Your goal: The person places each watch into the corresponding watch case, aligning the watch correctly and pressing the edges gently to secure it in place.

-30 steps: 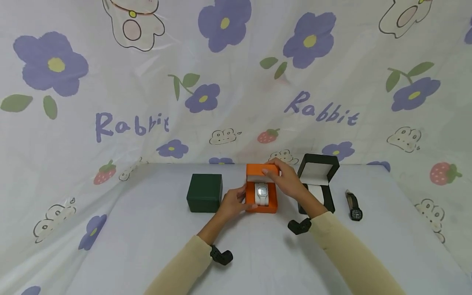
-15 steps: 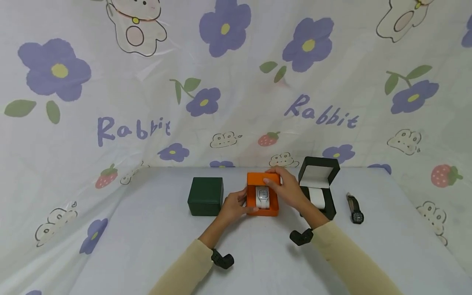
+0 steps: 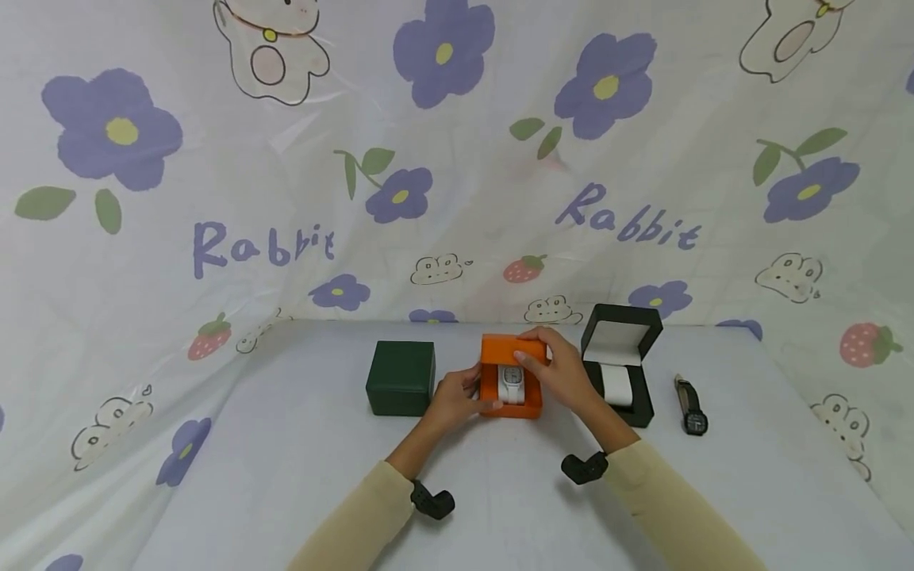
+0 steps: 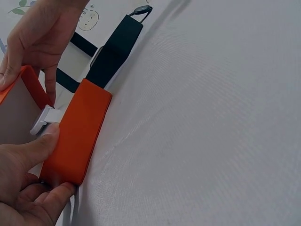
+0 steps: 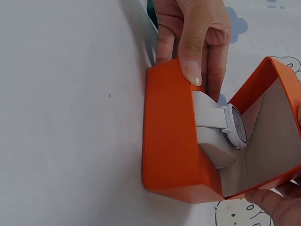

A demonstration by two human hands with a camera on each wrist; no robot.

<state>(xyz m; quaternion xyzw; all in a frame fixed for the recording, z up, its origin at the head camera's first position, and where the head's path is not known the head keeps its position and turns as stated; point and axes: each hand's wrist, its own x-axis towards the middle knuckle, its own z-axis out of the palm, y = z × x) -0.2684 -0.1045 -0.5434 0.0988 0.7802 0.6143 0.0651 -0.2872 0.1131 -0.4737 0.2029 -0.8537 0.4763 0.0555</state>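
An orange watch box [image 5: 171, 134] stands partly open on the table, with a white watch [image 5: 214, 117] strapped round a pale cushion inside. My left hand [image 3: 450, 396] grips the near left corner of the base, thumb over the front rim and fingers at the side and below. On the raised lid [image 3: 501, 349], my right hand [image 3: 562, 366] pinches the right side, its thumb at the front edge. The lid leans over the watch, apart from the base at the front. In the left wrist view, the watch [image 4: 44, 118] is largely hidden behind the base and left thumb.
A closed green box [image 3: 401, 379] stands just left of the orange one. To the right is a black box [image 3: 639, 396] with its lid up and a white cushion inside. Further right lies a black-strapped watch [image 3: 693, 412]. A printed cloth [image 3: 457, 159] hangs behind the table.
The orange lid has swung lower and forward under my right hand, covering more of the white watch's top. My left hand keeps its grip on the base. The head view has shifted slightly.
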